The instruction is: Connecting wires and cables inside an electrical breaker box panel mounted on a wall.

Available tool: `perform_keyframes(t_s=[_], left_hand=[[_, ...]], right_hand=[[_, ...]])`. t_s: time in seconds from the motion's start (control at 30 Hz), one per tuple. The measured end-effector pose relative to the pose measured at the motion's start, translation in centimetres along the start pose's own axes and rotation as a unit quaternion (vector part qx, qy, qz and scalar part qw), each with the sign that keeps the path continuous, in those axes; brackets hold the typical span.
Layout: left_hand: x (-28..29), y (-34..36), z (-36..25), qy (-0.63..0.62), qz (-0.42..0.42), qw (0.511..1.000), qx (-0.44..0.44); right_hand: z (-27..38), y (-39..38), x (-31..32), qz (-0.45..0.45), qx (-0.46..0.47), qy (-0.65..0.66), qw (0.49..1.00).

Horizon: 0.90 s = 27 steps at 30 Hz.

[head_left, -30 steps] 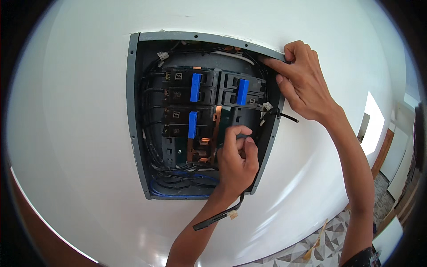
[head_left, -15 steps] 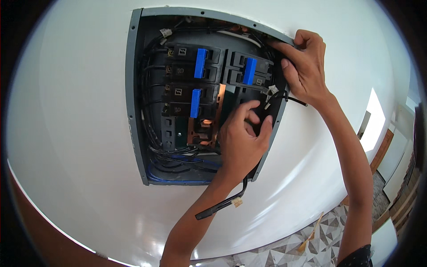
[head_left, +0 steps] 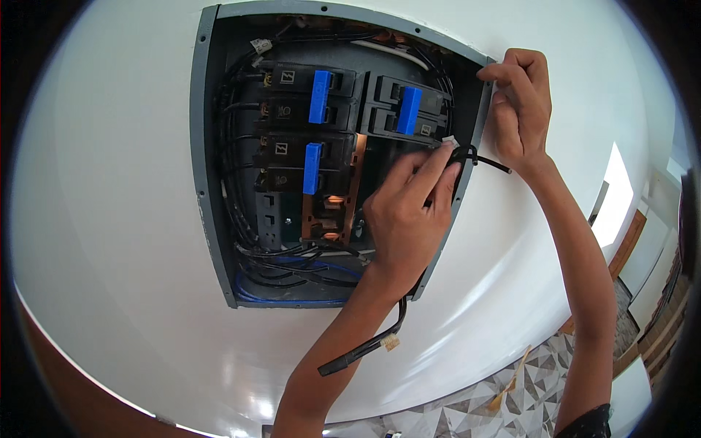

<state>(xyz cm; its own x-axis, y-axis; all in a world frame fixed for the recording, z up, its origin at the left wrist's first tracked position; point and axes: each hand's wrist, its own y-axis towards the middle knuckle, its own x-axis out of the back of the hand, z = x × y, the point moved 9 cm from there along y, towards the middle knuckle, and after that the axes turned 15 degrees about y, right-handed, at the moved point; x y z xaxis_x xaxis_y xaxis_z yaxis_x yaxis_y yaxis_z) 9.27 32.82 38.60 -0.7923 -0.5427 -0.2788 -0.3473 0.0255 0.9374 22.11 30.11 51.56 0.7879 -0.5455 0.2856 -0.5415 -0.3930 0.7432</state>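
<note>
My left hand (head_left: 409,208) reaches into a grey metal breaker box (head_left: 198,146). Its thumb and fingers are closed around black wire (head_left: 467,153) at the box's right side, beside a white tag (head_left: 448,140). The wire's free end sticks out over the right edge. My right hand (head_left: 524,109) is just outside that edge, fingers bent and apart, nothing seen in it, the index fingertip near the rim. Above my left hand is a black breaker with a blue clip (head_left: 410,111). Two more blue clips (head_left: 319,96) span the breakers on the left.
A thick black cable (head_left: 358,354) with a pale tag hangs out of the box's bottom, in front of my left forearm. Copper bars (head_left: 355,175) stand exposed mid-box. Black and blue wires (head_left: 292,270) bunch along the bottom. A white wall (head_left: 109,182) surrounds the box.
My left hand has moved up and closed on the black wire at the right side. My right hand has drawn out of the box, shifting slightly right of its edge.
</note>
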Motion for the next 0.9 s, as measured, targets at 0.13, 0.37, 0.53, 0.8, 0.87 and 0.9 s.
perform_keyframes(t_s=[0.13,0.37,0.53,0.8,0.87,0.9], left_hand=[[0.1,-0.1,0.0,0.007,0.015,1.0,0.006],[1.1,-0.1,1.2,-0.043,0.011,0.997,0.058],[1.2,-0.4,1.4,-0.06,0.037,0.994,0.084],[0.9,-0.3,0.7,-0.044,0.069,0.994,0.067],[0.6,-0.4,0.7,-0.046,0.086,0.993,0.068],[0.5,-0.3,0.7,-0.036,0.085,0.993,0.067]], right_hand=[[0.3,0.1,0.0,0.008,0.013,-0.004,1.0],[0.3,0.2,0.3,-0.006,0.0,0.019,1.0],[-0.1,-0.1,0.4,-0.001,-0.056,0.019,0.998],[0.5,0.2,0.4,-0.011,-0.019,0.029,0.999],[0.7,0.1,0.4,-0.011,-0.004,0.021,1.0],[0.5,0.1,0.3,-0.004,-0.018,0.025,1.0]])
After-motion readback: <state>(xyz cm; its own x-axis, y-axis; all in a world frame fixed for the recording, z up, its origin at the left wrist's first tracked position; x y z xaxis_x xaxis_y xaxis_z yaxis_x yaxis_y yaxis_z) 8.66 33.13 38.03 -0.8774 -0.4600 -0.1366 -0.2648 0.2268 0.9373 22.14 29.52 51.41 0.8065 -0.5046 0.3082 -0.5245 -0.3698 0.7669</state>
